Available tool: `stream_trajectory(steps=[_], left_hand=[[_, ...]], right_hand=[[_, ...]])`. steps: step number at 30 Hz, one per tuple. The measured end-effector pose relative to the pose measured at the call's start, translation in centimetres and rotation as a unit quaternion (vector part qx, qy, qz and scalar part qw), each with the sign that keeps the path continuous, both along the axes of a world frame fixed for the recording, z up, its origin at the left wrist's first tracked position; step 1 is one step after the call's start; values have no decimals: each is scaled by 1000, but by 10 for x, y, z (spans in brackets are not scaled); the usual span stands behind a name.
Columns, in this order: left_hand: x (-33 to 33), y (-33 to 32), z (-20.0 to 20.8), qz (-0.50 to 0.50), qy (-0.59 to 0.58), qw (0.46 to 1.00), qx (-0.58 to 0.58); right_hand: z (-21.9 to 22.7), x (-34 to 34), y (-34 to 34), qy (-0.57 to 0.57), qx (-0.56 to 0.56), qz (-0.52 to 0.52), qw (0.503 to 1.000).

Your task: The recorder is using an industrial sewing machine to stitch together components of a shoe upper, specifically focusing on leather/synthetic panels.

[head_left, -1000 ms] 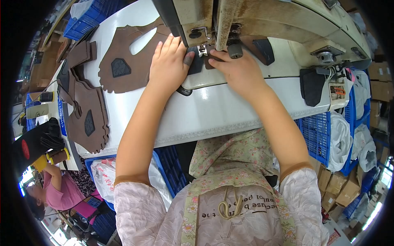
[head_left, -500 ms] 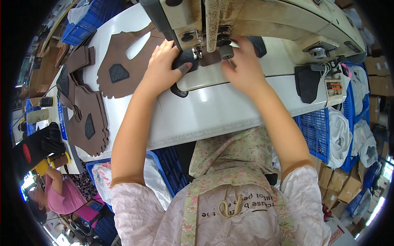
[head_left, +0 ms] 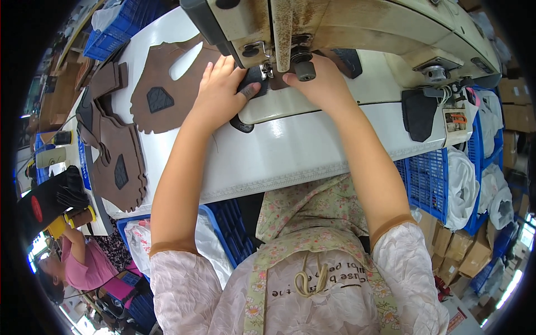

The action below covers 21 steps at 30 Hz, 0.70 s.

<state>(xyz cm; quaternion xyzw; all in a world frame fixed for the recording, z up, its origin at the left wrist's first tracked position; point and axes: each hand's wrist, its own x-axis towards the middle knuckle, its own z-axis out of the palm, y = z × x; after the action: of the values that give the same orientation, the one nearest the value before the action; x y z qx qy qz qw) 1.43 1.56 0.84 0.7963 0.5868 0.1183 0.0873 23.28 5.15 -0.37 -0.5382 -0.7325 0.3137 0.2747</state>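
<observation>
My left hand (head_left: 222, 92) lies open and flat beside the sewing machine's presser foot (head_left: 266, 71), its fingers on brown leather and its thumb on a black patch (head_left: 254, 84). On the other side of the needle, my right hand (head_left: 325, 84) reaches in with its thumb stretched out onto a brown leather piece (head_left: 277, 82) by the foot. Its other fingers are partly hidden behind the machine's round knob (head_left: 305, 71). A large scallop-edged brown leather piece (head_left: 162, 114) with a dark patch extends left from my left hand. The sewing machine (head_left: 357, 28) stands over the work.
More brown leather pieces (head_left: 120, 148) are stacked at the table's left end. Black cut pieces (head_left: 419, 114) lie at the right, near the machine's base. Blue crates (head_left: 427, 181) with white bags stand below. A co-worker in pink (head_left: 92, 265) sits at the lower left.
My right hand has moved left, bringing its thumb up to the presser foot. My left hand stays nearly in place; the leather pieces look about the same.
</observation>
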Motion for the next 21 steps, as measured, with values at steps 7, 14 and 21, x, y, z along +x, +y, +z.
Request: stream_trajectory(steps=[7,14,21], left_hand=[[9,-5,3,41,29,998,-32],[11,-4,-3,64,58,996,-27],[11,0,2,58,28,997,-39]], right_hand=[[-2,1,-3,10,-6,-32,999],[-1,2,-3,0,-8,-28,1000],[2,3,-3,-23,-20,-27,999]])
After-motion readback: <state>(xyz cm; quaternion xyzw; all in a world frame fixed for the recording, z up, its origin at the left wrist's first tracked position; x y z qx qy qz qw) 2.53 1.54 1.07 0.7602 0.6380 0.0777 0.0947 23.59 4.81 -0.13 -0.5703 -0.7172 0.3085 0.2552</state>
